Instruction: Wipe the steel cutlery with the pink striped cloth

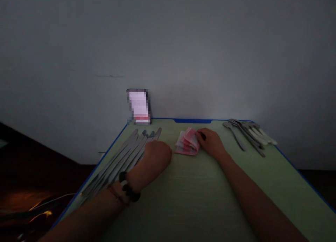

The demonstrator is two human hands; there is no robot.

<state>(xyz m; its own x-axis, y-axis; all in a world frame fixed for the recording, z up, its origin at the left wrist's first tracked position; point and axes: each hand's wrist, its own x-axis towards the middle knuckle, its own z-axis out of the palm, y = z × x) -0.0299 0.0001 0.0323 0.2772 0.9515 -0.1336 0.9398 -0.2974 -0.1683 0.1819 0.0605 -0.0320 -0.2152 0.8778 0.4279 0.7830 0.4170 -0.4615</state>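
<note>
A folded pink-and-white cloth (187, 142) lies in loose pleats near the middle of the table. At its right edge my right hand (211, 141) pinches the cloth between thumb and fingers. My left hand (158, 157), wearing dark beads at the wrist, is closed just left of the cloth, apart from it. Its fingers face away, so anything inside them is hidden. Several table knives (123, 158) lie side by side at the left, partly covered by my left hand and forearm.
Several spoons (235, 135) and white-handled cutlery (258, 134) lie in a pile at the far right. A phone with a lit, blurred screen (140, 105) leans on the wall at the back left. The green table (189, 207) has a blue rim.
</note>
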